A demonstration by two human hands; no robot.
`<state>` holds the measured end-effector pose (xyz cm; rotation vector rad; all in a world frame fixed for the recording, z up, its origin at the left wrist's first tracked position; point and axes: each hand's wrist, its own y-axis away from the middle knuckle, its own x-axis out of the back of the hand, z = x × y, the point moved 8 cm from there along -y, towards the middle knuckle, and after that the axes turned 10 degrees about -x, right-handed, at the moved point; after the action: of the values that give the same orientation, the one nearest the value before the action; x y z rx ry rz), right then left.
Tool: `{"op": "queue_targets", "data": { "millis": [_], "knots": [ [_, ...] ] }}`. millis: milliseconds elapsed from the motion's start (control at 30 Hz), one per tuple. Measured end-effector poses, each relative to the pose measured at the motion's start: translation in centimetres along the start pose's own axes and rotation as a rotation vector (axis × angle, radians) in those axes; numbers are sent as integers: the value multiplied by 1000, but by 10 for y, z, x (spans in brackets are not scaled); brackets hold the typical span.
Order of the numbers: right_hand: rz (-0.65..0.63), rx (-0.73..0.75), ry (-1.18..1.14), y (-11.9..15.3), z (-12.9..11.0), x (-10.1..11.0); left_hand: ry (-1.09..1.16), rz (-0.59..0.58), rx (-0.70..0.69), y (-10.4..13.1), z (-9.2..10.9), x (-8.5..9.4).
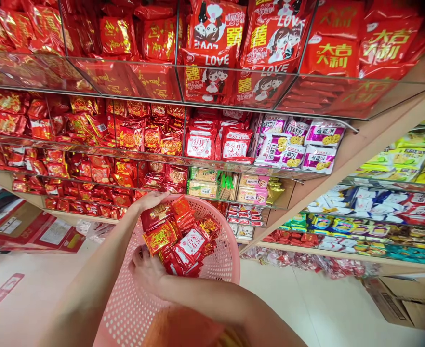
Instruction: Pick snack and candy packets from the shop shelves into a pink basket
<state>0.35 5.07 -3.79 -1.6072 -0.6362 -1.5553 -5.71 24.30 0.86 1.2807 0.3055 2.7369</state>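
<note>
Shelving unit (292, 188) first: tiers of wrapped packets, mostly red and gold, purple-and-white ones mid-right. Pale floor (277, 299) below. Pink perforated basket (236, 262) in front of the lower tiers, mouth facing the person. Red-brown carton (49, 231) on the left; open cardboard box (404, 301) on the floor, right.

Left hand (152, 200): laid at the basket's far rim, fingers reaching along it, just beside the packets; their ends are partly lost against the rim, so how tightly they close I cannot tell. Right hand (147, 273): inside the basket, fingers bent and somewhat apart, not closed round anything, against the near left edge of the heap.

Heap of red and gold packets (183, 236): in the basket, right of and beyond the right fingers. Within it, a white-faced packet (192, 242), and a gold-printed packet (161, 237) directly above the right fingers
</note>
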Motion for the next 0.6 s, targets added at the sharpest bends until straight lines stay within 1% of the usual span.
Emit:
{"op": "queue_targets", "data": {
  "millis": [100, 200, 300, 367, 500, 600],
  "knots": [
    [11, -9, 3, 0, -1, -5, -19, -14, 8, 3, 0, 0],
    [58, -1, 3, 12, -7, -8, -18, -31, 32, 5, -5, -2],
    [117, 81, 44, 29, -19, -5, -38, -26, 50, 5, -5, -1],
    [96, 120, 57, 33, -22, -5, -53, -17, 44, 6, 0, -1],
    [62, 115, 61, 22, -19, -9, -38, 26, 8, 7, 15, 2],
    [47, 57, 70, 13, -13, -7, -26, 23, 27, 5, 17, 1]
  ]
}}
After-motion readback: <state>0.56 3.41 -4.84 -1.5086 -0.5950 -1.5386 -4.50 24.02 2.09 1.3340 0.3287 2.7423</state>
